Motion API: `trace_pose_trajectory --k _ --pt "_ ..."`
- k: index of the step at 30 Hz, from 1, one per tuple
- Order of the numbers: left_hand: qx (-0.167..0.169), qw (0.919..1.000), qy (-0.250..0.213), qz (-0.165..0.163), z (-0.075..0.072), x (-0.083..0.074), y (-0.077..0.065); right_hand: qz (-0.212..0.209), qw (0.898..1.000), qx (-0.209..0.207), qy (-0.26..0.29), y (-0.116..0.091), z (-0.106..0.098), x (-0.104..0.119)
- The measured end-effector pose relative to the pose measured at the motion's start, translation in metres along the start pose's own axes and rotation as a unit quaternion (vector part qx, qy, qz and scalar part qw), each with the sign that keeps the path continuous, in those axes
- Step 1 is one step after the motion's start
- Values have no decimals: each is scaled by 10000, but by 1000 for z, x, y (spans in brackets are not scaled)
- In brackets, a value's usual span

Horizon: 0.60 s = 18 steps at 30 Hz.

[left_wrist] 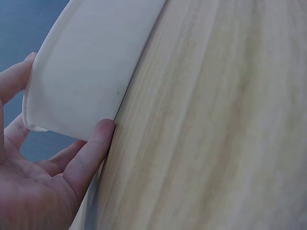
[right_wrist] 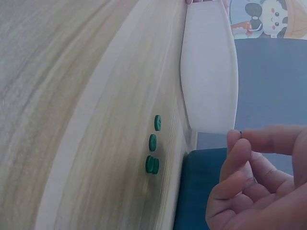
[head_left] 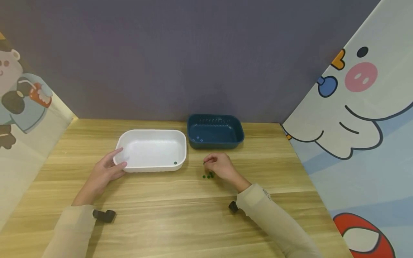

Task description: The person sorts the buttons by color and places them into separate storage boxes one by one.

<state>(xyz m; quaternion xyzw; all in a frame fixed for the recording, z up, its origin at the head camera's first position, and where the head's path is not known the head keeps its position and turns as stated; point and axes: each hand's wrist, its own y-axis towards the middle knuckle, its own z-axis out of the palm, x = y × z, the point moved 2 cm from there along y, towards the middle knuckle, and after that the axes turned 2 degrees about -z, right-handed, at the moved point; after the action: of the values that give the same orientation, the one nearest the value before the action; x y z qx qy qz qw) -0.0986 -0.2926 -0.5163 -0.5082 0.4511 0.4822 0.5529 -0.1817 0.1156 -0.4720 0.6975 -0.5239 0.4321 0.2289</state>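
Observation:
My left hand (head_left: 104, 168) grips the left end of a white plastic basin (head_left: 150, 168), thumb (left_wrist: 91, 153) against its side wall and fingers spread along the rim. One green button (head_left: 175, 163) lies inside the basin, near its right front corner. My right hand (head_left: 222, 167) is just in front of the dark blue basket and pinches a small dark green button (head_left: 204, 163) between thumb and fingertip; in the right wrist view only a sliver of it shows. Several loose green buttons (right_wrist: 152, 143) lie on the table under that hand.
The dark blue basket (head_left: 215, 146) stands behind my right hand, to the right of the white basin, with several small blue buttons (head_left: 198, 137) in its left part. A grey panel (head_left: 174, 61) rises behind the wooden table (head_left: 167, 222). Cartoon-printed walls (head_left: 351, 118) flank both sides.

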Motion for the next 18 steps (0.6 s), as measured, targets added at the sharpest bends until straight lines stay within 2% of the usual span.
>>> trace_pose_trajectory --k 18 --pt "-12 10000 12 4 -1 1 0 -376 9993 -53 53 3 1 16"
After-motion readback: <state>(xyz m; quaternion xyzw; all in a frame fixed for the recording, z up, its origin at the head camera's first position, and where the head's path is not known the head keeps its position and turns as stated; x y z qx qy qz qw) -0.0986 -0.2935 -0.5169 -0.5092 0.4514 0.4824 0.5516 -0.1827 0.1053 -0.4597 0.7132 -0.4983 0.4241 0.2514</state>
